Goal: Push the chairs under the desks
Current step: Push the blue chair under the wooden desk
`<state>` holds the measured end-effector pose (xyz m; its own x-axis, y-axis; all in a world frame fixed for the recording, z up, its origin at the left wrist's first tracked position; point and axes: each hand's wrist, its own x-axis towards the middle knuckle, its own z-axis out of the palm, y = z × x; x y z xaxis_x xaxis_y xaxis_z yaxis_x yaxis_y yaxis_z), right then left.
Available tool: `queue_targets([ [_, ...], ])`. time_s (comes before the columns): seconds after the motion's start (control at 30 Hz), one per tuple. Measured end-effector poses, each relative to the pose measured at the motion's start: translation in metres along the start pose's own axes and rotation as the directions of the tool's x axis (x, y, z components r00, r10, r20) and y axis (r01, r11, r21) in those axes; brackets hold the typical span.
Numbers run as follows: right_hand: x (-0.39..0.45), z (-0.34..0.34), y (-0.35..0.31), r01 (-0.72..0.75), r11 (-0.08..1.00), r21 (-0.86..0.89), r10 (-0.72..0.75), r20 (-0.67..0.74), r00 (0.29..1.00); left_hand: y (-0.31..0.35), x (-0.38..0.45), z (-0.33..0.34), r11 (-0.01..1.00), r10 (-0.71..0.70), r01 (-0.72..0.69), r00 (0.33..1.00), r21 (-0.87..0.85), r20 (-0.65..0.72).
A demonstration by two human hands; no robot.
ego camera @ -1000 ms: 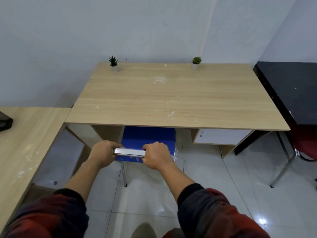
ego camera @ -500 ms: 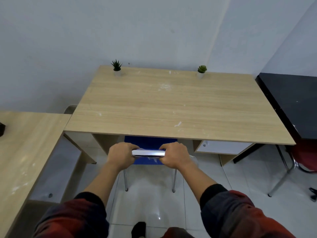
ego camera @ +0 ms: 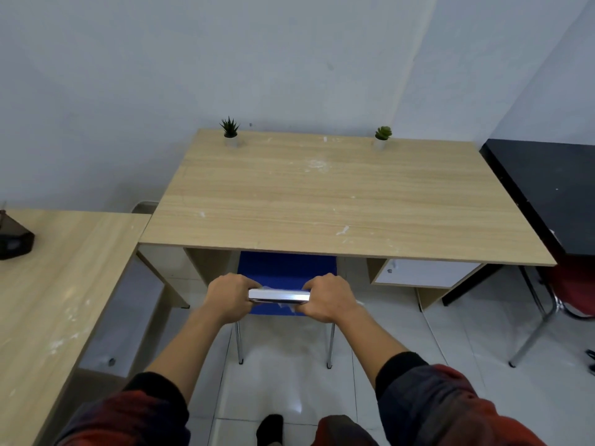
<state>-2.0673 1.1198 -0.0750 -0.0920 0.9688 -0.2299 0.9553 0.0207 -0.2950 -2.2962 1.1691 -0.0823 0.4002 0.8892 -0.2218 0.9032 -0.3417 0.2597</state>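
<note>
chair half under the bench, both hands on its top rail

the blue chair sits straight ahead of the person, seat partly beneath the wooden bench. left hand and right hand have fingers clenched around the shiny backrest rail, which runs crosswise, parallel to the bench edge. the remaining push likely goes straight forward, both hands equally near.

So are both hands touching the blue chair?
Touching. The head view shows the left hand and right hand curled round the top bar of the blue chair.
</note>
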Motion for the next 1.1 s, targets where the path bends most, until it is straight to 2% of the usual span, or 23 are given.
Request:
queue_targets([
  [0.13,-0.005,0.008,-0.008,-0.034,0.997,0.067,0.036,-0.023,0.999,-0.007,-0.005,-0.001,1.0,0.022,-0.022,1.0,0.022,-0.004],
  [0.33,-0.011,0.02,-0.011,-0.182,0.983,0.034,0.185,-0.176,0.967,-0.003,0.0,-0.002,0.996,0.063,-0.06,0.997,0.065,-0.053],
  [0.5,-0.01,0.015,-0.005,-0.2,0.979,0.027,0.202,-0.112,0.973,0.005,0.007,-0.008,0.993,0.076,-0.07,0.995,0.095,-0.058],
  [0.7,-0.003,0.012,0.003,-0.168,0.984,0.054,0.171,-0.061,0.983,0.006,0.009,-0.006,0.997,0.018,-0.013,0.998,0.074,-0.063],
  [0.87,-0.004,0.021,0.005,-0.223,0.967,0.121,0.235,-0.094,0.967,0.002,0.008,0.002,0.997,-0.006,0.012,0.997,0.079,-0.079],
  [1.1,-0.001,0.014,0.011,-0.219,0.968,0.12,0.226,-0.055,0.973,0.007,0.015,0.001,0.99,0.041,-0.028,0.995,0.138,-0.09],
])
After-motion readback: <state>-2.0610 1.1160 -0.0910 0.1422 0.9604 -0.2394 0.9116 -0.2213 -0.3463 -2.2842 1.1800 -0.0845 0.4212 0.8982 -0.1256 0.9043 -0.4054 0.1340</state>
